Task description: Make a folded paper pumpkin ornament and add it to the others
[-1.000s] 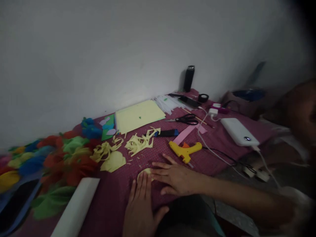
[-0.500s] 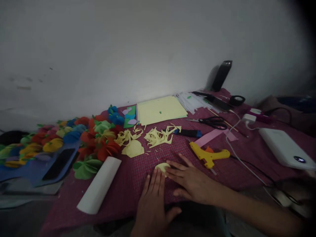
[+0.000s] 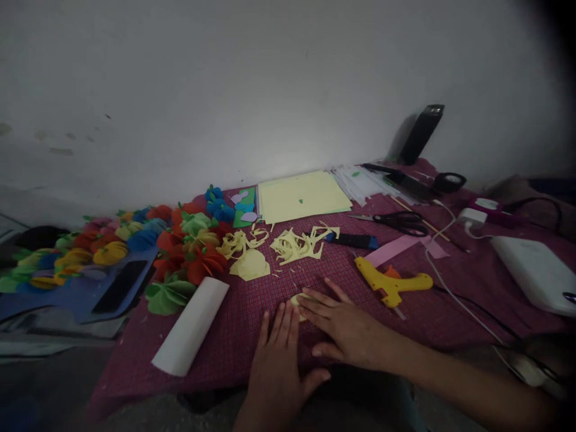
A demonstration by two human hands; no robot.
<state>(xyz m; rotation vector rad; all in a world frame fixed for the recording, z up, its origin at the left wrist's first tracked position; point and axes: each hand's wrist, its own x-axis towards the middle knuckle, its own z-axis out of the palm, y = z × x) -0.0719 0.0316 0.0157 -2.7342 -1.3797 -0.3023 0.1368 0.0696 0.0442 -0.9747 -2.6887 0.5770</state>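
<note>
A small pale yellow round paper piece (image 3: 299,298) lies on the cloth at the front middle, mostly covered by fingers. My left hand (image 3: 279,354) rests flat with its fingertips at the paper's near left edge. Over the paper's right side lie the outstretched fingers of my right hand (image 3: 344,329), thumb spread toward me. Both hands look open, pressed down rather than gripping. Just beyond are curled yellow paper scraps (image 3: 299,245) and a yellow paper offcut with a rounded shape (image 3: 249,264). A yellow glue gun (image 3: 392,282) lies right of my right hand.
Colourful paper pumpkin-like ornaments (image 3: 180,252) crowd the left, beside a white roll (image 3: 192,327). At the back are yellow sheets (image 3: 303,195), white strips (image 3: 360,183), scissors (image 3: 396,222) and a box cutter (image 3: 355,240). Cables run past a white power bank (image 3: 535,273) on the right.
My right fingers have slid slightly left and cover more of the yellow paper piece. The left hand stays flat beside it. The whole scene has shifted a little to the right in view.
</note>
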